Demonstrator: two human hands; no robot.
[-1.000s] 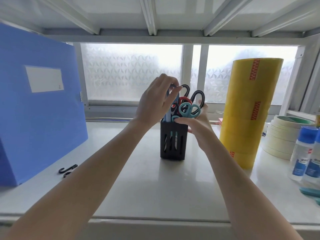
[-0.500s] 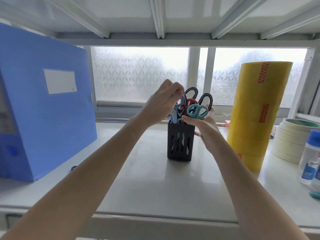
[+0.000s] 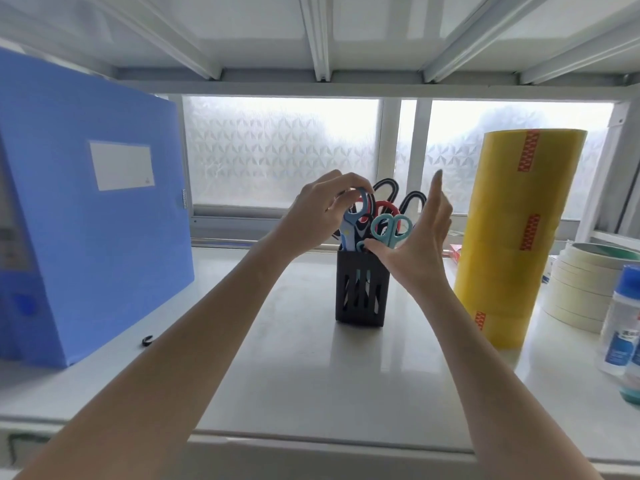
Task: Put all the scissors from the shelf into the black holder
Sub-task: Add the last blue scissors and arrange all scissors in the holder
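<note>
since scissors are light, stiff and pointed, the looped handles look the safest hold. the left hand (image 3: 320,211) has fingers pinched on the blue-handled scissors (image 3: 353,220), standing blades-down in the black holder (image 3: 360,289) mid-shelf. the right hand (image 3: 420,237) stands upright just beside the teal scissors (image 3: 391,228), fingers spread, thumb touching them.

No legible text anywhere. Blank white label (image 3: 121,166) on the tall blue plastic file box (image 3: 86,220), far left of the left hand's fingertips (image 3: 349,188). Red printed strips (image 3: 529,150) on the tall yellow stack of tape rolls (image 3: 512,237), right of the right hand's fingers (image 3: 438,188): marks too blurred to read. Blue label (image 3: 620,344) on the clear blue-capped plastic bottle (image 3: 623,317), far right: unreadable.
</note>
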